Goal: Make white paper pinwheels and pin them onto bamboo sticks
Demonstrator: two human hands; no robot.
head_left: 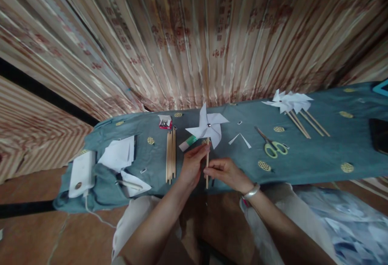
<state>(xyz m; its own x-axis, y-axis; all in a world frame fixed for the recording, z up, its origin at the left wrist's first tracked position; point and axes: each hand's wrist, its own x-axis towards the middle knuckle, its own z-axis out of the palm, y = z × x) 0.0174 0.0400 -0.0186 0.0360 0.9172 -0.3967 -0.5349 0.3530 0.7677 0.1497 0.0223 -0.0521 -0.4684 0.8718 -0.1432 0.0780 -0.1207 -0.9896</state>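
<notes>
A white paper pinwheel (208, 127) with a shiny pin at its centre stands on a thin wooden stick in front of me. My left hand (194, 160) is closed around the upper part of that stick, just under the blades. Lower down, my right hand (228, 172) pinches the same stick between thumb and fingers; a silver bangle is on that wrist. Behind my left hand lies a green and white glue stick (188, 142). A bundle of wooden sticks (170, 156) rests left of it, near a small red box of pins (165, 122).
Green-handled scissors (274, 148) and paper strips (240, 139) lie to the right. Several pinwheels (292, 102) are grouped farther right. White paper sheets (119, 153) and a white corded device (81, 174) sit left on the green tablecloth (321, 152). A pleated curtain (194, 38) hangs behind.
</notes>
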